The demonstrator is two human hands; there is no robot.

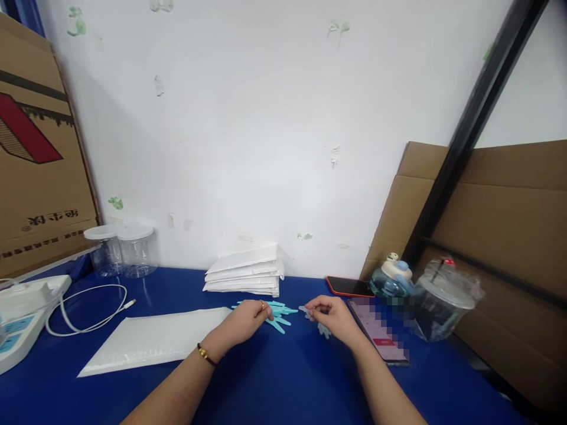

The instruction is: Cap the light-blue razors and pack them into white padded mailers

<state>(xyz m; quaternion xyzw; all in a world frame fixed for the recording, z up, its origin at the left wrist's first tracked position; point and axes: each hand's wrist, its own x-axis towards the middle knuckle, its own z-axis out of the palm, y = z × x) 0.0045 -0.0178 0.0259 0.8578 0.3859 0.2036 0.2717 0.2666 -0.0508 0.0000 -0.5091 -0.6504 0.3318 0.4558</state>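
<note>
My left hand [250, 319] lies low over the middle of the blue table, thumb and fingers pinched together. Under and beside its fingertips, a flat teal piece with several pointed arms [280, 321] fans out on the table. Just to the right, my right hand [334, 316] pinches a small translucent grey piece [305, 310] with a lobed edge. Another translucent lobed bit [325, 330] shows below the right fingers; whether the two are joined is hidden. A narrow gap separates the teal piece's tip from the translucent one.
A white padded envelope [155, 342] lies left of my hands, and a stack of envelopes [243, 271] stands behind. Two clear jars [137, 254], a white cable [95, 289] and a power strip [26, 330] are left. Right are two phones [349, 287], [376, 330] and a bagged cup [443, 301].
</note>
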